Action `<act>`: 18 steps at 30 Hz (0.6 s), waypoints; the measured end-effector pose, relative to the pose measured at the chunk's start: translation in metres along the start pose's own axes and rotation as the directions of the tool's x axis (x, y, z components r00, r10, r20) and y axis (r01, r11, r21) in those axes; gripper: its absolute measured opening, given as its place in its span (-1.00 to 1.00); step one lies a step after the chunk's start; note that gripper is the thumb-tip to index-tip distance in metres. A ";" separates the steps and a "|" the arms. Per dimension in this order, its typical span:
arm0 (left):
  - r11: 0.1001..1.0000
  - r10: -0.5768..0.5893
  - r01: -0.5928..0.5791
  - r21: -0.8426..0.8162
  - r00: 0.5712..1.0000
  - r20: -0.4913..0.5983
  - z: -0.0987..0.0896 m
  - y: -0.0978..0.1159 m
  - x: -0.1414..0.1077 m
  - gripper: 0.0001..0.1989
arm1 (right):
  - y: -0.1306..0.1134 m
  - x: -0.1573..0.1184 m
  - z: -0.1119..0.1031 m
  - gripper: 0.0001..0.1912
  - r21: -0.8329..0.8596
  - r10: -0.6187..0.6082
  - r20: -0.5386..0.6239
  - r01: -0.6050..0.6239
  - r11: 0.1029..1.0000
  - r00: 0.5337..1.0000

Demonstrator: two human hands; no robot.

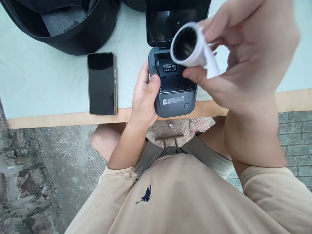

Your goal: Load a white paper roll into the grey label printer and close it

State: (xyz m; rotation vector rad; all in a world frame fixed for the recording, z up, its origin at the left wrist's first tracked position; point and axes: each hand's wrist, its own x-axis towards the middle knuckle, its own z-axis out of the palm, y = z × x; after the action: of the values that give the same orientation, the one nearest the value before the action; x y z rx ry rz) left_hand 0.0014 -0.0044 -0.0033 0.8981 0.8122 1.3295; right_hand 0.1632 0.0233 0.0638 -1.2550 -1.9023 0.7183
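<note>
My left hand (146,97) grips the left side of a dark grey label printer (176,105), its thumb on the rim. The printer's black lid (156,29) is raised, baring the inner bay with a small printed sticker (169,68). Above the bay's right side, my right hand (234,61) pinches a white paper roll (203,48) between thumb and fingers. The roll is tilted so its dark hollow core faces me, and a loose paper end hangs from its right side. Part of the bay is hidden behind the roll and my thumb.
A black smartphone (101,84) lies on the pale table (60,81), left of the printer. Behind it stands an open black zippered bag (83,39) with grey cloth inside. The table's wooden front edge (48,119) runs before my knees. A small white scrap (171,126) is on the ground.
</note>
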 end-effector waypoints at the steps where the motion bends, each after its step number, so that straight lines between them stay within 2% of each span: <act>1: 1.000 -0.002 0.002 0.004 1.000 0.009 0.000 0.000 0.000 -0.64 | -0.005 0.000 0.001 -0.77 -0.056 -0.103 0.011 0.103 0.993 0.995; 3: 1.000 -0.006 0.005 0.012 1.000 0.020 -0.001 0.001 -0.001 -0.64 | -0.012 -0.001 0.002 -0.84 -0.193 -0.231 0.052 0.237 0.952 0.972; 6: 1.000 0.011 -0.011 0.014 1.000 0.014 -0.001 -0.001 -0.001 -0.65 | -0.015 -0.003 0.001 -0.87 -0.329 -0.201 0.102 0.223 0.918 0.974; 11: 0.999 0.045 -0.046 0.003 0.996 0.081 -0.005 -0.007 0.002 -0.59 | -0.008 -0.004 0.003 -0.86 -0.425 -0.189 0.140 0.232 0.875 0.972; 15: 0.998 0.046 -0.043 -0.041 0.995 0.091 -0.007 -0.009 0.003 -0.58 | -0.001 -0.002 0.009 -0.85 -0.398 -0.330 0.121 0.350 0.848 0.936; 18: 0.998 0.044 -0.039 -0.049 0.995 0.095 -0.009 -0.009 0.005 -0.57 | 0.003 -0.002 0.011 -0.80 -0.386 -0.376 0.061 0.369 0.845 0.925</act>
State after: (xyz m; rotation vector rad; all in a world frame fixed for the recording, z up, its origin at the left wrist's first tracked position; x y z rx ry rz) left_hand -0.0026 0.0011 -0.0157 0.9389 0.6885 1.3257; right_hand 0.1566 0.0220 0.0549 -1.0569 -2.2615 0.1200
